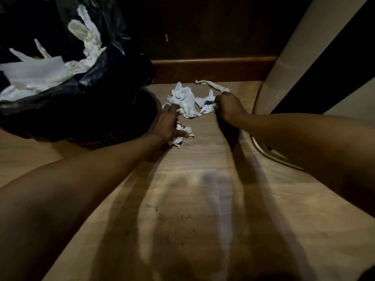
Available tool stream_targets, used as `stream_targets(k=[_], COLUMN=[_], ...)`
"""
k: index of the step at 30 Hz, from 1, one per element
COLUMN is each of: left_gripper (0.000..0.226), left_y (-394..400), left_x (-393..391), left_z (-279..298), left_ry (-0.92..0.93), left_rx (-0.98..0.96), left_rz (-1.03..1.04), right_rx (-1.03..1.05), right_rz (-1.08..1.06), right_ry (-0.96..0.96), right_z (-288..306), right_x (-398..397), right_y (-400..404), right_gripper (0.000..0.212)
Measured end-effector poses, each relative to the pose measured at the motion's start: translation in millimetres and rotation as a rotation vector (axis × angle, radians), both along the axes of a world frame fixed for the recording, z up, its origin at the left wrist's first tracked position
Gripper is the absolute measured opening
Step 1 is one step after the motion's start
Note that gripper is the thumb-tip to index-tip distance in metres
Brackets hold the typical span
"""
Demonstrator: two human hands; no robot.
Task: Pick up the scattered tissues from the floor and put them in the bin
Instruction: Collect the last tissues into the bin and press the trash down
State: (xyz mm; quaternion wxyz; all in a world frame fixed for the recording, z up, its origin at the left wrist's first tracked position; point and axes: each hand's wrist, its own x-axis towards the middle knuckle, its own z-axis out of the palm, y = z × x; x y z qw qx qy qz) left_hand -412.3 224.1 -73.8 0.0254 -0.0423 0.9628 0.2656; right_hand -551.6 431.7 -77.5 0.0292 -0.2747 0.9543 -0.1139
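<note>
White crumpled tissues [185, 100] lie in a loose heap on the wooden floor near the skirting board. My left hand [169, 123] rests on the floor at the heap's left edge, fingers curled around a small crumpled tissue [181, 136]. My right hand [226, 107] is at the heap's right edge, fingers closed on a piece of tissue [208, 108]. A twisted strip of tissue [213, 86] lies just beyond the right hand. The bin [97, 92], lined with a black bag, stands at the left and holds several white tissues [40, 72].
A dark wooden wall with a brown skirting board [213, 67] closes the far side. A white and black piece of furniture [316, 63] with a curved metal base [261, 147] borders the right. Bare wooden floor [192, 209] stretches toward me.
</note>
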Motion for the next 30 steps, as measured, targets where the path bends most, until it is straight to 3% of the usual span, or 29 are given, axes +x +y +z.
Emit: stream_targets(k=[3, 6, 8, 11, 13, 16, 22, 24, 28, 30], left_gripper=[0.093, 0.119, 0.130, 0.130, 0.123, 0.105, 0.054, 0.036, 0.033, 0.033], left_y=[2.6, -1.9, -6.3, -10.5, -9.9, -4.4, 17.9, 20.5, 18.6, 19.9], left_x=[-11.0, -16.3, -20.1, -30.2, -35.2, -28.6, 17.8, 30.9, 45.3, 51.6], left_z=[1.7, -0.7, -4.7, -11.6, -13.5, -15.8, 0.7, 0.6, 1.8, 0.8], left_ry=[-0.028, 0.025, 0.024, -0.107, -0.220, -0.250, 0.028, 0.110, 0.118, 0.086], left_rx=[-0.043, -0.328, -0.320, -0.301, -0.351, -0.258, -0.212, -0.200, -0.206, -0.131], left_rz=[0.006, 0.011, 0.026, 0.001, -0.060, -0.070, -0.086, -0.127, -0.208, -0.171], right_rx=[-0.034, -0.098, -0.145, -0.179, -0.097, 0.096, -0.118, -0.134, -0.107, -0.054], right_rz=[-0.021, -0.130, -0.203, -0.244, -0.207, -0.147, -0.102, -0.138, -0.200, -0.235], right_ry=[-0.021, -0.061, -0.076, -0.177, -0.184, -0.147, -0.064, -0.049, -0.082, -0.151], right_z=[-3.5, -5.6, -2.5, 2.6, -0.6, -12.3, -12.1, -9.8, -1.7, -0.6], right_x=[3.1, 2.4, -3.7, -14.2, -20.2, -25.2, -16.6, -16.4, -24.8, -35.1], right_y=[2.8, -3.6, -10.2, -16.7, -18.0, -21.3, -16.4, -15.1, -22.6, -30.3], right_gripper=[0.019, 0.044, 0.051, 0.088, 0.097, 0.066, 0.016, 0.023, 0.074, 0.075])
